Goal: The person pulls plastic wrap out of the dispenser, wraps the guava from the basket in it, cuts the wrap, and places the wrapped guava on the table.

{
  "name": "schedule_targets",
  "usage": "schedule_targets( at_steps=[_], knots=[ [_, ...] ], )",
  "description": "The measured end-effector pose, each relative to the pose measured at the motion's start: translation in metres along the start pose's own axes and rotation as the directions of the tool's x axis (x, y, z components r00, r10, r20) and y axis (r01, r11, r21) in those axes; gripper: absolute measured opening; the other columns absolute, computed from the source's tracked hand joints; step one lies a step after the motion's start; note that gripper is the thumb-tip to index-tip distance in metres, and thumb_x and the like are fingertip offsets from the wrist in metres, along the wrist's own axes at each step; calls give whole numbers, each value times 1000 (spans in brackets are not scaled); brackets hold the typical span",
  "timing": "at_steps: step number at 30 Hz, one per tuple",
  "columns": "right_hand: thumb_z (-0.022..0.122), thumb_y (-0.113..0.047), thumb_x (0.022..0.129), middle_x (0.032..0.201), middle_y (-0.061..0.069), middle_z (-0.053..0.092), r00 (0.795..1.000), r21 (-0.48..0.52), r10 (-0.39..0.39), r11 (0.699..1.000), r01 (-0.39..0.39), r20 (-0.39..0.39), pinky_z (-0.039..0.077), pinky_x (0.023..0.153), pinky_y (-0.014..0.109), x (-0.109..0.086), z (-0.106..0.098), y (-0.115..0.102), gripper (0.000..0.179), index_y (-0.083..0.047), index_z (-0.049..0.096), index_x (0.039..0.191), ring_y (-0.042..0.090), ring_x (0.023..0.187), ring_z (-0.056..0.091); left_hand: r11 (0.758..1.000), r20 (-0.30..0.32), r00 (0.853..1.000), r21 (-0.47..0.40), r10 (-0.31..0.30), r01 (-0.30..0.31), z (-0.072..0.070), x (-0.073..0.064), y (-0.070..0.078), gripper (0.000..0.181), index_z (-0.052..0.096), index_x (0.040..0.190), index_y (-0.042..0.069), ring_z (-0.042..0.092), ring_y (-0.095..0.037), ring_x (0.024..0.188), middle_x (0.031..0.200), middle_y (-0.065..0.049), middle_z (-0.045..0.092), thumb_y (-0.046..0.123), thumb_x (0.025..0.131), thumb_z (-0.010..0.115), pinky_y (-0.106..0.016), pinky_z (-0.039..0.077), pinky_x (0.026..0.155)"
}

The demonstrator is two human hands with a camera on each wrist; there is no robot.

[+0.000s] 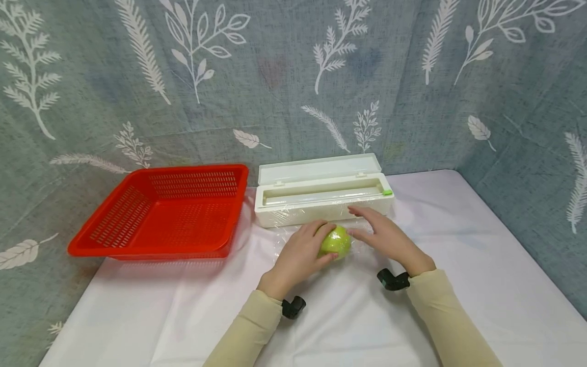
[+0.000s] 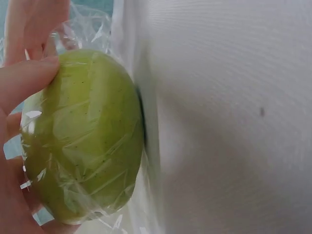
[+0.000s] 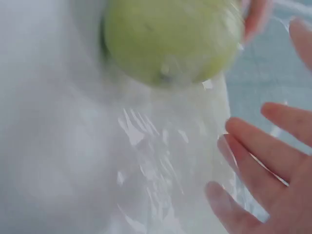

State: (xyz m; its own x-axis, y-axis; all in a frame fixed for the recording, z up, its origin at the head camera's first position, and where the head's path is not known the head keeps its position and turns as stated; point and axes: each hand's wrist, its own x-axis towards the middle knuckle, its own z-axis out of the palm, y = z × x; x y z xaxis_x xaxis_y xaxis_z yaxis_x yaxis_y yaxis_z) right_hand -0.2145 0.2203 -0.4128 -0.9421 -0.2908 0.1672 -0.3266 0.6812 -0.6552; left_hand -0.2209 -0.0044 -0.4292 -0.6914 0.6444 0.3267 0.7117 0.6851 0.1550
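At frame centre, the left hand (image 1: 300,255) curls around a film-wrapped green apple (image 1: 336,241) on the white table (image 1: 458,265). The right hand (image 1: 382,234) lies flat, fingers straight, holding nothing, beside it.

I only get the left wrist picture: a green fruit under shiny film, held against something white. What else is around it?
Observer: The green fruit lies on a white table, and the left hand grips it from the side.
Operator: Where does the film come from?
Observer: A white dispenser box stands open just behind the fruit, and the plastic film runs from it across the table.
Operator: Is the other hand busy?
Observer: The right hand lies flat with straight fingers beside the fruit, on the film.
Operator: Anything more?
Observer: A red basket stands to the left of the box.
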Motion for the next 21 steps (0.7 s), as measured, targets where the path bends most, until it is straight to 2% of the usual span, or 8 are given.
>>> schedule_targets(
  at_steps=[3,8,17,20,21],
  knots=[
    [52,-48,85,122,3,49,992,-3,35,999,-35,-122,37,89,46,2,-10,8,59,-17,39,134,23,111,46,1000,-1,1000,17,-9,9,1,-1,-1,63,40,132,21,38,-19,117,127,-4,42,50,79,59,-37,33,96],
    [52,-39,88,107,9,53,951,23,109,994,-107,-291,40,86,43,6,-24,21,51,-7,46,128,24,98,50,1000,-14,1000,27,-3,3,5,-3,1,62,39,132,24,39,-21,116,127,-5,42,51,79,59,-38,35,94],
    [50,-36,90,116,16,47,887,101,212,977,-186,-410,40,86,45,20,-43,21,51,-4,44,128,31,104,47,1000,-19,1000,21,-6,7,6,-6,2,62,38,132,27,38,-20,116,127,-3,41,53,79,58,-38,36,92],
    [49,-40,89,119,17,46,850,167,282,959,-230,-445,38,86,47,24,-42,23,55,-5,41,131,32,106,45,1000,-15,1000,11,-23,23,5,-7,1,63,37,132,29,36,-19,116,128,-2,39,53,78,57,-39,38,89],
    [49,-42,88,119,15,46,830,201,322,945,-257,-456,38,85,49,25,-40,24,56,-7,41,132,30,106,45,1000,-13,1000,8,-26,27,4,-8,0,63,37,133,29,36,-20,116,128,-2,39,54,79,57,-39,39,88]
  ],
)
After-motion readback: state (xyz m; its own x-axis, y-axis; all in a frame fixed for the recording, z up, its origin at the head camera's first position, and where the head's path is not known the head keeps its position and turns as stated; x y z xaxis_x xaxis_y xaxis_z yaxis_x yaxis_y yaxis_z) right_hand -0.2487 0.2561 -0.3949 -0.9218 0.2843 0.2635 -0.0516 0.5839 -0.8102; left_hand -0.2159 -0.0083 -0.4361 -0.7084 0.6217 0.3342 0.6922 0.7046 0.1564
